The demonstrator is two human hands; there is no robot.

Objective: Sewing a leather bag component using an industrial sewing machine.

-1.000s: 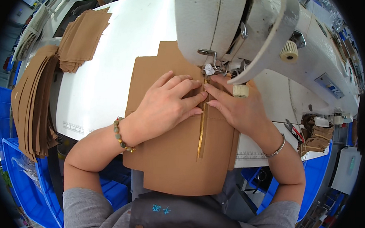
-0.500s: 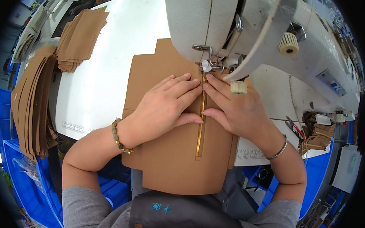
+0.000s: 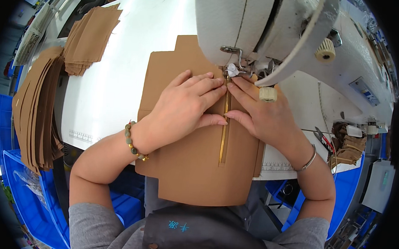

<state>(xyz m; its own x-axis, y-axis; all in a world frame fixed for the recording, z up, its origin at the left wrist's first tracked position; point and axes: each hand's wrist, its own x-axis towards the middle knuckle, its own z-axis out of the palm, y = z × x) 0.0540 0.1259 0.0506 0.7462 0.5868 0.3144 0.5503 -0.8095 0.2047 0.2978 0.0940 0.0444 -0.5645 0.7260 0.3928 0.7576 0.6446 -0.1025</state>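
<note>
A brown fabric panel [image 3: 196, 183] with notched corners lies under the presser foot [image 3: 232, 71] of a white sewing machine [image 3: 227, 22]. Down its middle runs a gold zipper [image 3: 223, 144], whose far end meets the foot. My left hand [image 3: 185, 103] rests flat on the panel left of the zipper, fingers stretched toward the foot. On the other side my right hand [image 3: 265, 112] lies flat too, its fingertips partly hidden behind the machine's arm and a cream knob [image 3: 268, 94]. Both thumbs touch or nearly touch the zipper's edges.
Stacked brown fabric pieces [image 3: 91, 37] lie at the table's far left, with a larger stack [image 3: 37, 111] draped nearer. Red-handled snips [image 3: 323, 141] sit at right beside a bundle of brown zipper pieces [image 3: 349, 148]. Blue bins [image 3: 37, 201] stand below the left edge.
The panel with its zipper has slid a little away from me toward the machine, and both hands have moved along with it. The whole view has also shifted slightly.
</note>
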